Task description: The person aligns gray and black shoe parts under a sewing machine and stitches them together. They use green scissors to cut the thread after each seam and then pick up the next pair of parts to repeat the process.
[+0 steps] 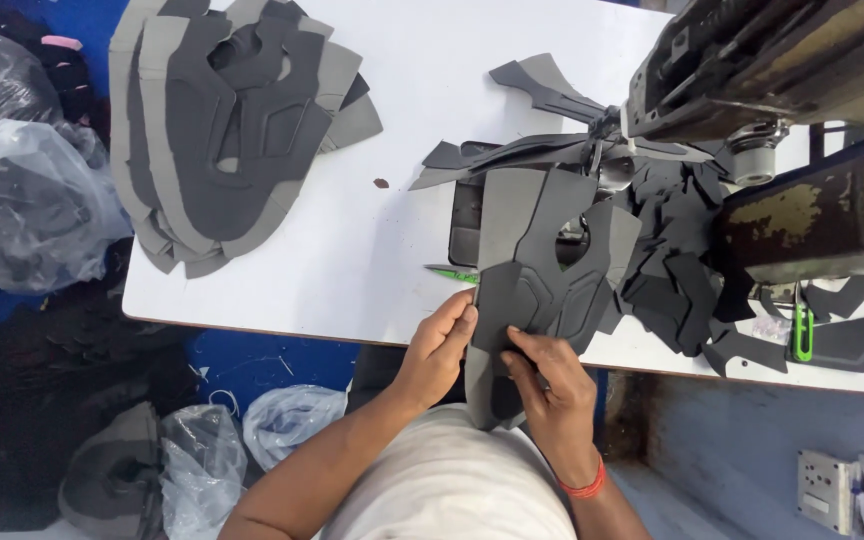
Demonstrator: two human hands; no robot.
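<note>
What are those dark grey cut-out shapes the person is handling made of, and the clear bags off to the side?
The grey piece under the left hand and right hand looks like matte synthetic sheet or foam-backed fabric: flat, clean-cut edges, no shine. The bags look like thin clear plastic: glossy, crinkled, see-through.

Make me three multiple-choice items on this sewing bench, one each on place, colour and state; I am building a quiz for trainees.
1. Where does the big stack of cut pieces lie?
A. on the table's far left
B. on the floor
C. under the machine

2. What colour is the small clipper beside the left hand?
A. red
B. green
C. white

3. How is the dark shaped panel held?
A. by neither hand
B. by the left hand only
C. by both hands at its near edge

Answers: 1 A, it rests on the white table opposite the sewing machine. 2 B, its handle is green. 3 C, the right hand pinches it too.
</note>
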